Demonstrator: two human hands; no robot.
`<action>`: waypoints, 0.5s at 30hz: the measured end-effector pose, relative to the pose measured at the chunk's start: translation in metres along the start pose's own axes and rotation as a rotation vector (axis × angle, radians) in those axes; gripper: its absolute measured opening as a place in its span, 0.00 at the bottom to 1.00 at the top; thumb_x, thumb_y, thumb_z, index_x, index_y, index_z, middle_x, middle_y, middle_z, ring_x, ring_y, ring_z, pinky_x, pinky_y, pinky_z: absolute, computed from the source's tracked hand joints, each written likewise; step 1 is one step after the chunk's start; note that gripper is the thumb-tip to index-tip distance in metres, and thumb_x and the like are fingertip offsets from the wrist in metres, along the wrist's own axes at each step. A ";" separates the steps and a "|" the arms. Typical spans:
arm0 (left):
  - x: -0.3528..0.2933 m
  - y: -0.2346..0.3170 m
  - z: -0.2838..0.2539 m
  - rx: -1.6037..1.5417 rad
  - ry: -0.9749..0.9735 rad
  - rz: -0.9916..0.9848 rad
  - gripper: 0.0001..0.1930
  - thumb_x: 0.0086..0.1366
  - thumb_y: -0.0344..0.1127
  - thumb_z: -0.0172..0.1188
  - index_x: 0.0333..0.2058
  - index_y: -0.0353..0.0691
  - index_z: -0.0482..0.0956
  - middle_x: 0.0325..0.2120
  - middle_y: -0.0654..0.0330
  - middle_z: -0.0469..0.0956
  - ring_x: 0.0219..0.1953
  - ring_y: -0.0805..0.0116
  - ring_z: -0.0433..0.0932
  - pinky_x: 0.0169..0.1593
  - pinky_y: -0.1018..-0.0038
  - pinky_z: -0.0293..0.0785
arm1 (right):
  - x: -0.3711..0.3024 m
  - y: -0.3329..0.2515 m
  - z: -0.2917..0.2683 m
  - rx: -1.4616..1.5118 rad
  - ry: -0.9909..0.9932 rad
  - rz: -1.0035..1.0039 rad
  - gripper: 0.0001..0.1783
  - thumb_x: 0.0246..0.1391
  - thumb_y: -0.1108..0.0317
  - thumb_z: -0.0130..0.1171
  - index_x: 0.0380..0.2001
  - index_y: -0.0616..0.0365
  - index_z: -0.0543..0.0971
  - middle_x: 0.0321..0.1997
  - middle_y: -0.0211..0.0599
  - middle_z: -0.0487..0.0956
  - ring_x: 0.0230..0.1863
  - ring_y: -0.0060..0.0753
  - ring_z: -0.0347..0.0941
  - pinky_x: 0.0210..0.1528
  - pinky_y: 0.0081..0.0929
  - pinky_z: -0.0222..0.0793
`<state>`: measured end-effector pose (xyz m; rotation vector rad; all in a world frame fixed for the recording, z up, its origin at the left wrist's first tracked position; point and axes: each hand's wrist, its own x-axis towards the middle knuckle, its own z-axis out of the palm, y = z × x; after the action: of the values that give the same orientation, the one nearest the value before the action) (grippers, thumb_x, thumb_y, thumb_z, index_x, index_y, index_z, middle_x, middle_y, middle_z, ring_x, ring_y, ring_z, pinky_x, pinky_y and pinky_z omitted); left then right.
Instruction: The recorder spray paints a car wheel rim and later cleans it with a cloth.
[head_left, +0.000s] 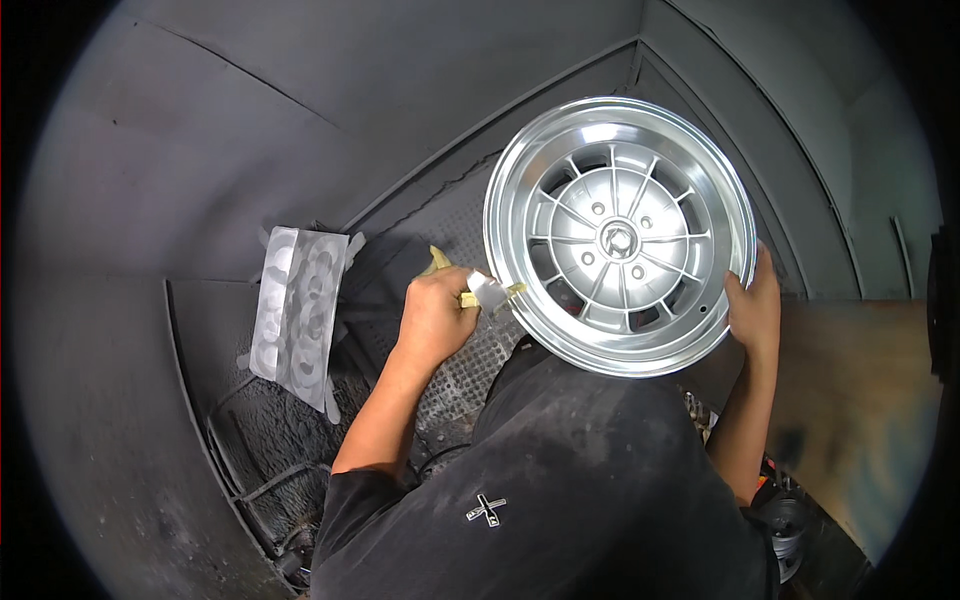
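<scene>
A shiny silver car wheel (617,240) with many thin spokes faces up at me, held up off the floor. My right hand (756,303) grips its rim at the lower right, thumb on the front lip and fingers behind. Closed around a crumpled yellow cloth (440,259), my left hand (438,312) is close to the wheel's left edge. A small pale, silvery patch (487,290) shows at these fingers with the cloth; I cannot tell what it is. Whether the cloth touches the rim is unclear.
Left of me stands a bent silver sheet piece (300,310) with round swirl marks, on a dark support. Dark grey walls (230,130) enclose the space. Below lies a studded floor plate (465,385). A brown panel (850,400) and another wheel (787,525) are at the right.
</scene>
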<state>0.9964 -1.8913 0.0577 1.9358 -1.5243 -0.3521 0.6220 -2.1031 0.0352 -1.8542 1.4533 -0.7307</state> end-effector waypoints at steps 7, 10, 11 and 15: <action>0.019 -0.024 0.010 -0.071 0.140 -0.236 0.08 0.57 0.25 0.67 0.37 0.34 0.85 0.28 0.46 0.83 0.31 0.50 0.85 0.38 0.64 0.79 | 0.000 0.001 -0.001 0.007 0.015 0.004 0.32 0.56 0.72 0.58 0.65 0.69 0.69 0.56 0.59 0.82 0.59 0.51 0.81 0.62 0.39 0.72; 0.010 -0.012 0.008 -0.198 0.096 -0.276 0.08 0.62 0.31 0.69 0.38 0.33 0.86 0.27 0.48 0.84 0.32 0.60 0.87 0.38 0.67 0.79 | 0.000 -0.005 0.000 -0.054 0.013 -0.014 0.32 0.56 0.72 0.58 0.65 0.68 0.70 0.56 0.58 0.82 0.59 0.51 0.81 0.62 0.39 0.72; 0.007 -0.006 0.005 -0.217 0.021 -0.266 0.09 0.63 0.33 0.70 0.38 0.34 0.86 0.27 0.49 0.84 0.32 0.62 0.87 0.38 0.67 0.79 | -0.001 -0.004 0.000 -0.056 0.016 -0.009 0.32 0.56 0.72 0.58 0.65 0.68 0.70 0.56 0.58 0.82 0.59 0.51 0.81 0.62 0.39 0.72; 0.010 0.002 0.004 -0.145 -0.012 -0.125 0.08 0.67 0.33 0.69 0.37 0.32 0.85 0.26 0.56 0.85 0.30 0.70 0.82 0.37 0.71 0.77 | -0.003 -0.015 -0.002 -0.053 0.012 0.019 0.32 0.56 0.72 0.58 0.65 0.68 0.69 0.56 0.57 0.82 0.58 0.51 0.80 0.62 0.40 0.71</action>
<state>0.9957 -1.9024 0.0578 1.9210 -1.3502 -0.5150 0.6293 -2.0983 0.0481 -1.8760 1.5097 -0.7008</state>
